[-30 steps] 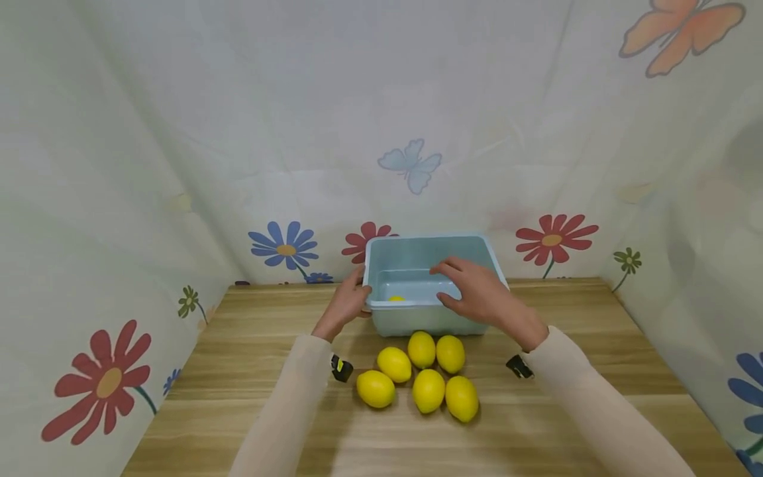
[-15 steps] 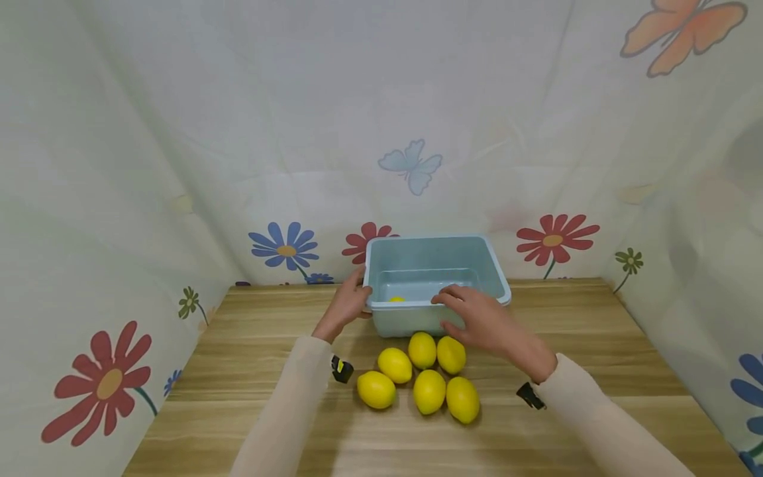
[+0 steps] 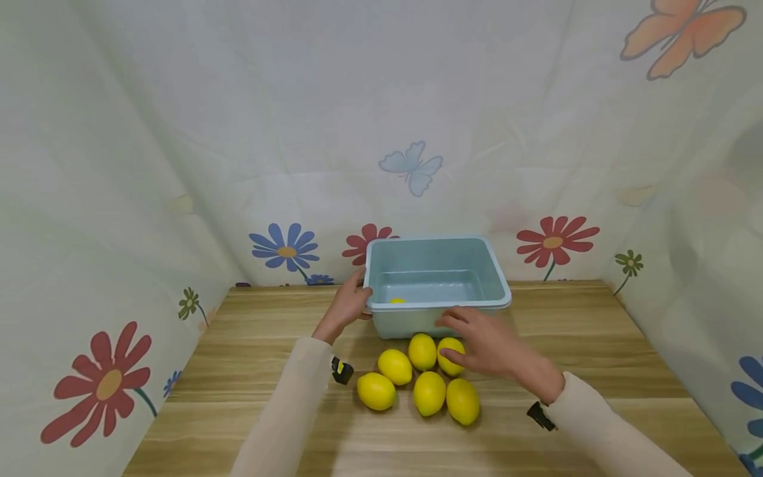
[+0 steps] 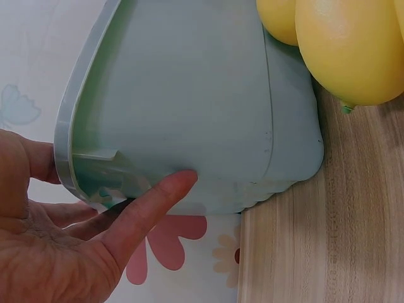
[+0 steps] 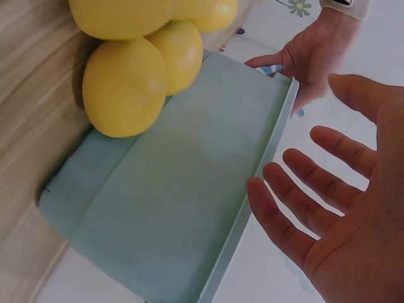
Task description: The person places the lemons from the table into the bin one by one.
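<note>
A pale blue-green plastic bin [image 3: 405,322] stands at the back of the table, the yellow top of one lemon [image 3: 397,301] showing inside it. My left hand [image 3: 347,305] holds the bin at its left side; in the left wrist view a finger lies along the wall [image 4: 189,82]. Several lemons [image 3: 429,394] lie in a cluster in front of the bin. My right hand [image 3: 497,346], empty with its fingers spread, hovers by the bin's front wall, its thumb overlapping the back right lemon [image 3: 447,368]. In the right wrist view, the fingers [image 5: 303,192] are apart and hold nothing.
The wood-grain table [image 3: 262,371] runs back to a pale curtain [image 3: 310,132] printed with flowers and butterflies, which encloses the back and both sides. Small black devices [image 3: 342,370] sit at both wrists.
My right hand has come out from over the bin, moving back toward me and down to the lemons. My left hand and the bin have stayed in place.
</note>
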`<state>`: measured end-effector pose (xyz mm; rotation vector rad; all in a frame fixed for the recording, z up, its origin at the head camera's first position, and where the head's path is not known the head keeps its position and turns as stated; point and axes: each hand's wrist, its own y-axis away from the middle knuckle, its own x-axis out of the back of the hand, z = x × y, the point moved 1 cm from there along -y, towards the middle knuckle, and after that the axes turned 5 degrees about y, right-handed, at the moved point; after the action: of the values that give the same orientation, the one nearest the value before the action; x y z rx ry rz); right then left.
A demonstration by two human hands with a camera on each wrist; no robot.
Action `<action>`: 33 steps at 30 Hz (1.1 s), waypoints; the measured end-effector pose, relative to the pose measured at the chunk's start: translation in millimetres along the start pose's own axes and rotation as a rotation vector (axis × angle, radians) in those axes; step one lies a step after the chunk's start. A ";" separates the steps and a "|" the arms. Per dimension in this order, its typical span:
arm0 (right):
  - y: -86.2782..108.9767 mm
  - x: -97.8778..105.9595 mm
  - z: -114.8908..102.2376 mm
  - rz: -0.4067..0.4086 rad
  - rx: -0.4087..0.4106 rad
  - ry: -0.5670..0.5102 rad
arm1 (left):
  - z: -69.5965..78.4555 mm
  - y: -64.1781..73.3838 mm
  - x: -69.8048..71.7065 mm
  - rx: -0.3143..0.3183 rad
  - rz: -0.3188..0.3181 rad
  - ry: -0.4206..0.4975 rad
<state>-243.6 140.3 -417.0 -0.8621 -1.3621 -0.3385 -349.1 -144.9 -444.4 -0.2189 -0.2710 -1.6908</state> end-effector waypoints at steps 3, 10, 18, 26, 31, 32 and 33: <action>5.4 -2.5 -2.4 -0.025 -0.014 -0.023 | 0.0 -0.4 -0.1 0.001 0.000 -0.002; 19.3 -11.9 -8.8 -0.104 -0.035 -0.067 | -2.6 -0.4 0.6 0.005 -0.004 0.000; 33.1 -28.6 -10.9 -0.164 -0.025 -0.070 | -3.0 0.6 0.2 0.001 -0.013 0.005; 42.5 -38.5 -12.4 -0.218 -0.040 -0.112 | -1.7 1.4 -1.3 0.009 0.002 -0.018; 48.1 -44.4 -13.3 -0.244 -0.058 -0.134 | -1.3 0.3 -1.0 0.013 0.000 -0.015; 49.2 -45.8 -13.2 -0.239 -0.055 -0.134 | -1.0 -0.2 -0.8 0.011 0.000 -0.012; 50.3 -46.9 -13.3 -0.234 -0.052 -0.131 | -0.9 -0.9 -0.5 0.007 -0.001 -0.009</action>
<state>-210.7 151.9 -477.7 -0.7794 -1.5871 -0.5070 -350.0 -144.5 -445.5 -0.2219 -0.2838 -1.6904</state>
